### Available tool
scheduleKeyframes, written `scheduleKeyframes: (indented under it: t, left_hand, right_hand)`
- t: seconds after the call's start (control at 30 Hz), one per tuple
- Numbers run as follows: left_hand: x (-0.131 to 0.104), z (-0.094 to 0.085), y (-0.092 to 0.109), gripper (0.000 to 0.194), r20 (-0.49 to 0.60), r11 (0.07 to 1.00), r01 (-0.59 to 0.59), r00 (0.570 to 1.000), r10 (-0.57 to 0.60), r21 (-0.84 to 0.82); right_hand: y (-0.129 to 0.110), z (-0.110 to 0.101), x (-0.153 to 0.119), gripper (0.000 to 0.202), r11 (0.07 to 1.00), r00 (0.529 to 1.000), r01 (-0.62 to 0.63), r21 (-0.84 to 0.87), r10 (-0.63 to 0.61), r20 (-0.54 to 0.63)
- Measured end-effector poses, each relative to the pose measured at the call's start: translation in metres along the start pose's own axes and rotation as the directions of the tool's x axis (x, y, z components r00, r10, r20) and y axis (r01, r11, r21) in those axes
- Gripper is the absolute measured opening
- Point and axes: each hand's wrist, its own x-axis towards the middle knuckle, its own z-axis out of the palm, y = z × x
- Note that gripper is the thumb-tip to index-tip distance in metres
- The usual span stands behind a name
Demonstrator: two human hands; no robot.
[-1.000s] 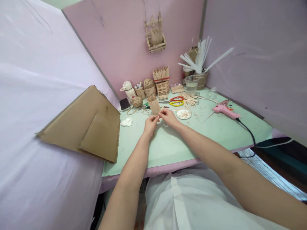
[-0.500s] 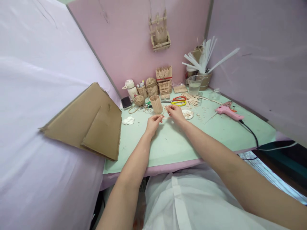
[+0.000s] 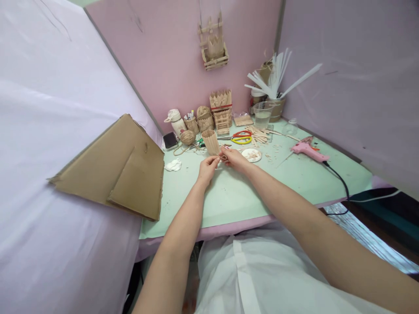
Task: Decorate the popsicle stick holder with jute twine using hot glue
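My left hand (image 3: 207, 169) pinches a thin piece of twine (image 3: 224, 157) that curves into a small loop. On the other side of the loop, my right hand (image 3: 234, 158) has its fingers closed on the same twine. The two hands almost meet over the table. Just behind them stands a cup made of wooden sticks (image 3: 210, 143), its lower part partly covered by the fingers. A white plate (image 3: 257, 158) with small wood bits lies to the right of my right hand.
Scissors (image 3: 241, 138), loose craft sticks (image 3: 258, 134) and a twine ball (image 3: 187, 138) lie behind the hands. At right is a pink glue gun (image 3: 309, 151) with a cord. Folded cardboard (image 3: 127, 170) leans at left; a water cup (image 3: 262, 115) stands at the back.
My hands have come closer together, and the twine between them now forms a loop. The whole view has shifted slightly.
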Motion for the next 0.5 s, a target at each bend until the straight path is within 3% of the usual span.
scheduleKeyframes:
  t: [0.17, 0.5]
  left_hand:
    - [0.001, -0.001, -0.002, 0.02, 0.02, 0.999, -0.007, 1.0, 0.006, 0.042]
    - [-0.007, 0.004, 0.007, 0.023, 0.209, 0.995, -0.055, 0.977, 0.037, 0.084]
  right_hand:
    - [-0.001, -0.001, -0.004, 0.036, 0.998, 0.992, 0.026, 0.052, -0.032, 0.123]
    - [0.008, -0.008, 0.008, 0.029, 0.998, 0.997, 0.015, 0.066, -0.01, -0.079]
